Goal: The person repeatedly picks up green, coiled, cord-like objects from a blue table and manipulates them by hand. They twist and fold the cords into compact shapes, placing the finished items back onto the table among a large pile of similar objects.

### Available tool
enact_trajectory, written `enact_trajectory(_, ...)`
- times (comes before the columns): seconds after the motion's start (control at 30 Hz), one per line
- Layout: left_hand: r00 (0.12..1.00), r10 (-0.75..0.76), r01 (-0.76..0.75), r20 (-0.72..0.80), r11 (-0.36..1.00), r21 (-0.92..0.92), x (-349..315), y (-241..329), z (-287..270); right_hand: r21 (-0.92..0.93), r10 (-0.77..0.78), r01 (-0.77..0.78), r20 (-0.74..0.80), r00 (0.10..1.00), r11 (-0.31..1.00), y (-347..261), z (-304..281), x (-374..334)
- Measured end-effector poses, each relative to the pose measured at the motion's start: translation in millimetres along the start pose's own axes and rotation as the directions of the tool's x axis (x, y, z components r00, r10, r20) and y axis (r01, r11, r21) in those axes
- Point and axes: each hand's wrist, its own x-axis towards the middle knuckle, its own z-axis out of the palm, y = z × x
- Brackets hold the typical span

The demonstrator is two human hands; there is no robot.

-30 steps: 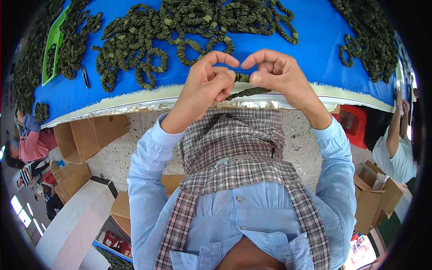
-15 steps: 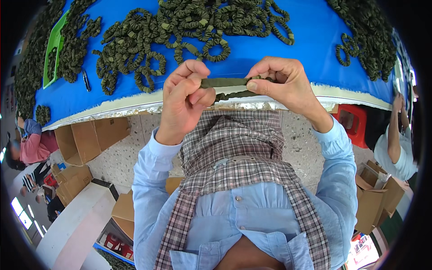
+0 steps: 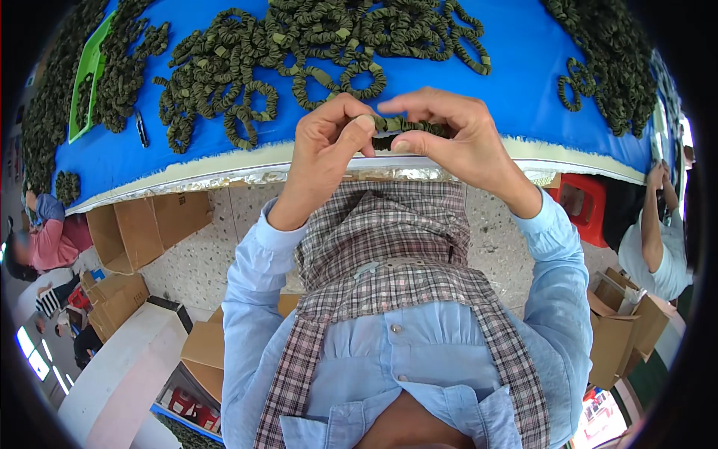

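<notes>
A dark green gathered fabric scrunchie (image 3: 390, 123) is stretched between my two hands, just above the table's near edge. My left hand (image 3: 329, 146) pinches its left end between thumb and fingers. On the other side, my right hand (image 3: 467, 135) curves around the band, its thumb below and its index finger raised above; the band's right end disappears into that palm. Part of the loop hangs lower, between the hands. Beyond them, a large heap of similar scrunchies (image 3: 321, 45) lies on the blue table cover (image 3: 516, 82).
More scrunchies (image 3: 609, 67) are piled at the far right. A green tray (image 3: 88, 67) and a dark pen-like tool (image 3: 141, 129) lie at left. Below the table stand cardboard boxes (image 3: 153, 224) and a red stool (image 3: 587, 209). A co-worker's arms (image 3: 654, 217) show at the right edge.
My left hand has moved right, closer to my right hand. The smooth flat stretch of fabric between them has shortened and now looks gathered. My right index finger has lifted away from the thumb.
</notes>
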Motion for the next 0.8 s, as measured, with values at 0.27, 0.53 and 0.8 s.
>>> enact_trajectory(0.27, 0.973, 0.073, -0.144, -0.219, 0.933, -0.330, -7.4, -3.8, 2.7, 0.286, 0.066, -0.050, -0.044, 0.997, 0.957, 12.7, 10.3, 5.3)
enact_trajectory(0.53, 0.982, -0.012, -0.028, -0.188, 0.978, -0.207, -11.1, 0.7, 10.2, 0.008, -0.032, 0.032, -0.057, 0.998, 0.999, 1.3, 9.5, 9.5)
enact_trajectory(0.8, 0.964, 0.161, -0.221, -0.212, 0.929, -0.298, -9.0, -2.3, 3.5, 0.089, 0.026, -0.021, -0.063, 0.998, 0.996, 1.5, 5.8, 5.4)
